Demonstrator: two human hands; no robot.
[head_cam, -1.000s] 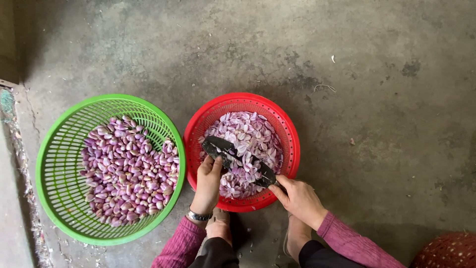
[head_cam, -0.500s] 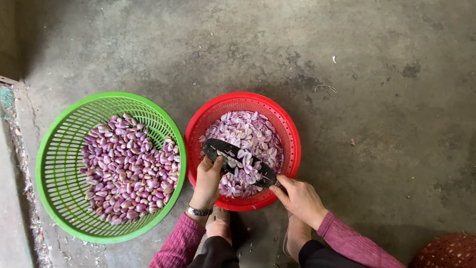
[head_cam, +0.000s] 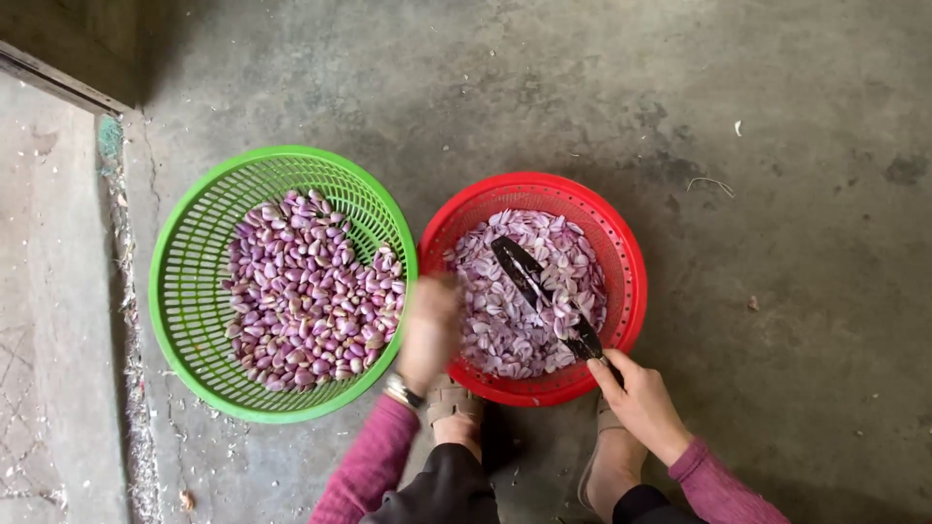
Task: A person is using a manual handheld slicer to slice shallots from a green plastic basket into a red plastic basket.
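Right hand [head_cam: 639, 400] grips a stiff, sharp knife [head_cam: 544, 296] by its handle, blade over the red basket [head_cam: 629, 267] of light, slippery cloves. Left hand [head_cam: 429, 330], blurred between red and green basket [head_cam: 184, 262]; its grip cannot be told.

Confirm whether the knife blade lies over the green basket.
No: the knife held by the right hand lies over the red basket.
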